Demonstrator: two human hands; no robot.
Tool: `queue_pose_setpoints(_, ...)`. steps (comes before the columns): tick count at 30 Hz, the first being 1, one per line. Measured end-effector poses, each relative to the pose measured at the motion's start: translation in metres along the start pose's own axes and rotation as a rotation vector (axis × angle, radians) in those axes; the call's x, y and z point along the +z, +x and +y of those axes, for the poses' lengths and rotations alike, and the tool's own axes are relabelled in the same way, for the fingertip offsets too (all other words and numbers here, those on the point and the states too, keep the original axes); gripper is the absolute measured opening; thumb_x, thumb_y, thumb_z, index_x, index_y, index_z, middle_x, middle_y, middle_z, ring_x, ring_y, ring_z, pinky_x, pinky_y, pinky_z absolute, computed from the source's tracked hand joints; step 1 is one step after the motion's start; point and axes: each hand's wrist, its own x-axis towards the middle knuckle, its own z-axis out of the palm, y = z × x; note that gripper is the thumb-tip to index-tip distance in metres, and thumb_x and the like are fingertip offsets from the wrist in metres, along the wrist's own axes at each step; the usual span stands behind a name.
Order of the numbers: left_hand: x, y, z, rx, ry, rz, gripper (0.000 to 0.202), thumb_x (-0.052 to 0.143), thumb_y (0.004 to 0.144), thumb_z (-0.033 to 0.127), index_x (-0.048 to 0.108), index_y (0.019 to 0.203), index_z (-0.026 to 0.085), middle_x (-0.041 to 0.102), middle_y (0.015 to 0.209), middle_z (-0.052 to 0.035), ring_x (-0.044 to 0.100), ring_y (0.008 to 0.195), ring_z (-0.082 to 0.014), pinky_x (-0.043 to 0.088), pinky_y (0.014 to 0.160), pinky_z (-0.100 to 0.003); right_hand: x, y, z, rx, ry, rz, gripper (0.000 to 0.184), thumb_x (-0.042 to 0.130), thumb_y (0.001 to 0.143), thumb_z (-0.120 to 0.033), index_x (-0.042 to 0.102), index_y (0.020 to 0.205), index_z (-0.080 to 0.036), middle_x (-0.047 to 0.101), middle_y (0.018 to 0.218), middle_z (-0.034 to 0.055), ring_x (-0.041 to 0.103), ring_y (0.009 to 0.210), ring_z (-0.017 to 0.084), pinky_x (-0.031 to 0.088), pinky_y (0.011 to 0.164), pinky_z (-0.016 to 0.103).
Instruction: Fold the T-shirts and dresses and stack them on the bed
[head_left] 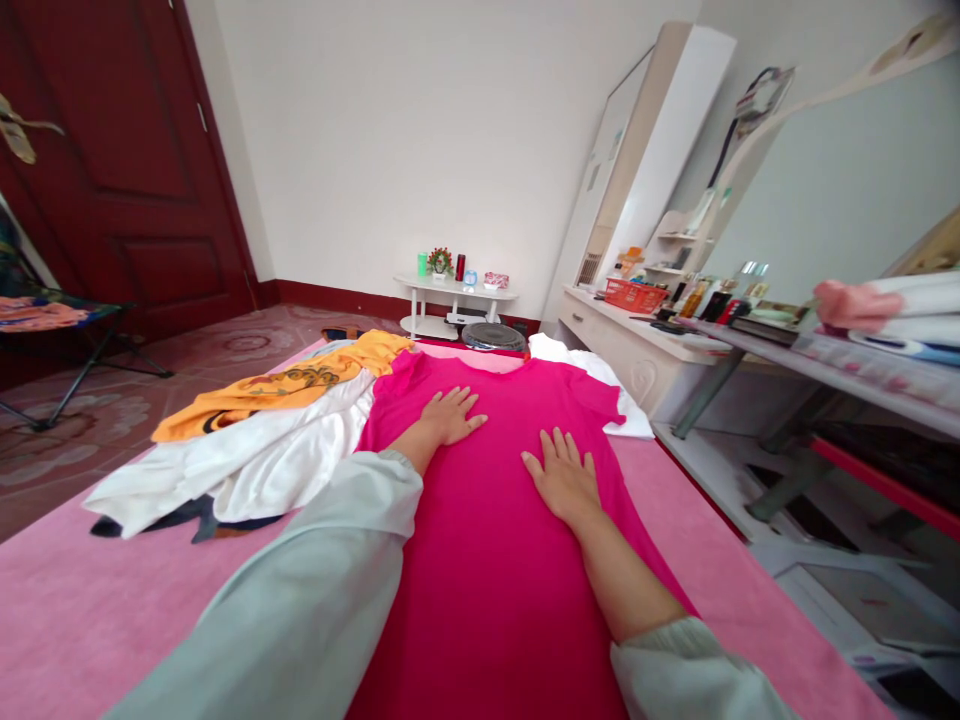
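Observation:
A bright magenta short-sleeved T-shirt (495, 560) lies spread out on a pink bedspread (82, 610), its neckline at the far end. My left hand (450, 415) rests flat on the upper left of the shirt, fingers apart. Lower and to the right, my right hand (564, 475) presses flat on the shirt with spread fingers. Neither hand grips the cloth. The shirt's lower end runs out of view between my forearms.
Orange clothing (277, 385) and white clothing (247, 460) lie in a heap on the left. Another white garment (634, 415) is partly under the shirt's right sleeve. Beyond the bed stands a small white table (457, 288); a dressing table (637, 330) is at the right.

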Motion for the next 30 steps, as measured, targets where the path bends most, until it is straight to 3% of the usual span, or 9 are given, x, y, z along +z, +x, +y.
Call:
queue_pose_setpoints(6, 0.006, 0.008, -0.017, -0.199, 0.02, 0.109, 0.062, 0.023, 0.094, 0.048, 0.032, 0.141, 0.008, 0.024, 0.15, -0.0191, 0.018, 0.138, -0.0336, 0.014, 0.109, -0.057, 0.001, 0.0, 0.0, -0.001, 0.013, 0.001, 0.073, 0.012, 0.089, -0.062, 0.018, 0.148, -0.02, 0.01, 0.155, 0.0055, 0.001, 0.142, 0.026, 0.007, 0.111, 0.053)
queue_pose_setpoints(8, 0.005, 0.004, -0.016, -0.141, 0.026, 0.122, 0.055, 0.026, 0.095, 0.042, 0.034, 0.141, 0.014, 0.021, 0.152, -0.0128, 0.018, 0.139, -0.0311, 0.017, 0.109, -0.053, 0.0, -0.001, 0.0, 0.003, 0.015, 0.001, 0.072, 0.013, 0.089, -0.061, 0.019, 0.148, -0.02, 0.01, 0.155, 0.0055, 0.001, 0.142, 0.026, 0.007, 0.111, 0.053)
queue_pose_setpoints(12, 0.002, -0.001, -0.015, 0.203, 0.003, 0.019, 0.045, 0.032, 0.093, 0.041, 0.039, 0.137, 0.031, 0.024, 0.152, 0.0021, 0.02, 0.139, -0.0212, 0.02, 0.111, -0.044, -0.002, -0.002, -0.002, 0.009, 0.012, -0.003, 0.071, 0.015, 0.089, -0.06, 0.019, 0.148, -0.019, 0.01, 0.155, 0.0061, 0.002, 0.142, 0.026, 0.007, 0.111, 0.053)
queue_pose_setpoints(14, 0.004, 0.001, -0.016, 0.144, -0.016, 0.032, 0.047, 0.033, 0.093, 0.046, 0.041, 0.136, 0.03, 0.03, 0.15, -0.0008, 0.023, 0.138, -0.024, 0.018, 0.11, -0.051, -0.003, -0.003, -0.003, 0.006, 0.009, 0.005, 0.07, 0.015, 0.09, -0.059, 0.02, 0.147, -0.019, 0.012, 0.155, 0.0067, 0.003, 0.142, 0.026, 0.008, 0.111, 0.053)
queue_pose_setpoints(16, 0.008, 0.004, -0.018, -0.037, -0.025, 0.104, 0.049, 0.034, 0.092, 0.047, 0.043, 0.135, 0.025, 0.033, 0.148, -0.0061, 0.025, 0.137, -0.0285, 0.017, 0.108, -0.057, -0.003, -0.004, -0.002, 0.002, 0.01, 0.011, 0.07, 0.016, 0.09, -0.059, 0.02, 0.147, -0.019, 0.013, 0.155, 0.0067, 0.005, 0.142, 0.026, 0.009, 0.111, 0.053)
queue_pose_setpoints(19, 0.011, 0.008, -0.022, -0.142, -0.035, 0.193, 0.045, 0.033, 0.093, 0.034, 0.047, 0.131, 0.014, 0.039, 0.144, -0.0145, 0.032, 0.133, -0.0295, 0.021, 0.108, -0.053, -0.003, -0.004, -0.002, 0.0, 0.012, 0.012, 0.07, 0.016, 0.09, -0.059, 0.021, 0.147, -0.019, 0.013, 0.155, 0.0065, 0.005, 0.141, 0.026, 0.01, 0.111, 0.053)
queue_pose_setpoints(22, 0.008, 0.008, -0.027, -0.139, -0.058, 0.25, 0.043, 0.032, 0.092, 0.022, 0.047, 0.131, 0.014, 0.048, 0.137, -0.0136, 0.043, 0.127, -0.0216, 0.03, 0.107, -0.037, -0.003, -0.004, -0.002, 0.002, 0.004, 0.009, 0.07, 0.017, 0.09, -0.059, 0.021, 0.147, -0.019, 0.013, 0.155, 0.0067, 0.004, 0.142, 0.026, 0.009, 0.111, 0.053)
queue_pose_setpoints(25, 0.004, 0.006, -0.031, -0.053, -0.089, 0.279, 0.049, 0.038, 0.091, 0.025, 0.038, 0.139, 0.021, 0.045, 0.14, -0.0056, 0.042, 0.128, -0.0153, 0.033, 0.105, -0.027, -0.004, -0.004, -0.003, 0.005, 0.0, 0.004, 0.069, 0.017, 0.09, -0.058, 0.021, 0.147, -0.018, 0.013, 0.154, 0.0068, 0.005, 0.141, 0.026, 0.01, 0.111, 0.053)
queue_pose_setpoints(30, 0.001, 0.003, -0.03, 0.052, -0.094, 0.128, 0.044, 0.038, 0.091, 0.043, 0.051, 0.131, 0.028, 0.039, 0.145, -0.0028, 0.035, 0.133, -0.0236, 0.026, 0.11, -0.041, -0.004, -0.004, -0.002, 0.002, 0.006, 0.005, 0.07, 0.017, 0.09, -0.058, 0.023, 0.147, -0.018, 0.014, 0.154, 0.0072, 0.006, 0.141, 0.026, 0.011, 0.111, 0.053)
